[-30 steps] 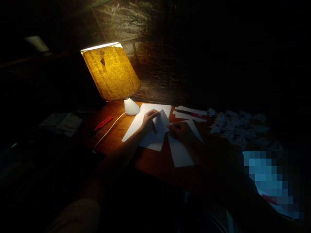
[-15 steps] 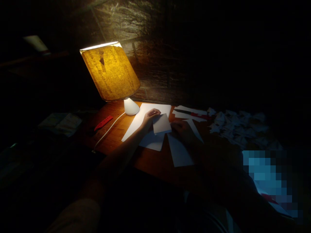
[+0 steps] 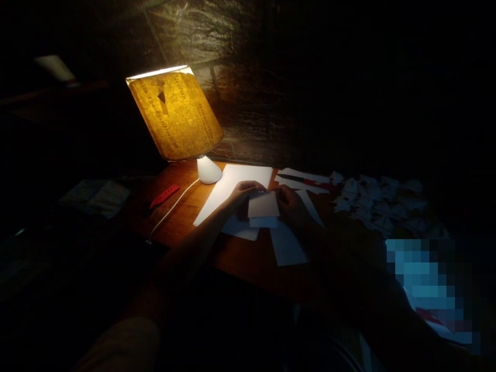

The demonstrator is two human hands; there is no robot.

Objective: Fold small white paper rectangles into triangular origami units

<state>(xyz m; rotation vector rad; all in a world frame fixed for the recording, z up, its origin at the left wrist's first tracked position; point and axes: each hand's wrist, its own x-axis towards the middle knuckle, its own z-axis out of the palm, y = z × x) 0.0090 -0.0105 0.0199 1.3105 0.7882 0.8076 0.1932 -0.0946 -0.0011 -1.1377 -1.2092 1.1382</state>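
Small paper (image 3: 263,205) spans the gap between left hand (image 3: 246,189) and right hand (image 3: 287,201)

From a pale sleeve (image 3: 127,333) at the lower left, the person's left arm reaches to the middle of the frame; the right arm comes in from the lower right, mostly in shadow. The small paper lies directly between the hands, just right of the left one and left of the right one. The left hand pinches its upper left edge, the right its upper right corner, so neither is clearly nearer. It looks almost square, with no obvious long axis, its flat face towards the viewer. A second layer shows below it; whether that is joined on cannot be told.

Under and beside the hands, a loose sheet (image 3: 289,247) and a white stack of paper (image 3: 227,192) lie on the wooden table (image 3: 232,258). Left of the stack are a red-handled tool (image 3: 165,196) and a white cord (image 3: 167,219). Farther back, a second tool (image 3: 302,180) lies across paper strips (image 3: 294,172), with crumpled-looking paper pieces (image 3: 377,206) to its right. The lit lamp (image 3: 178,121) stands at the table's back left, before a rough wall (image 3: 217,36); darkness hides most of the room.
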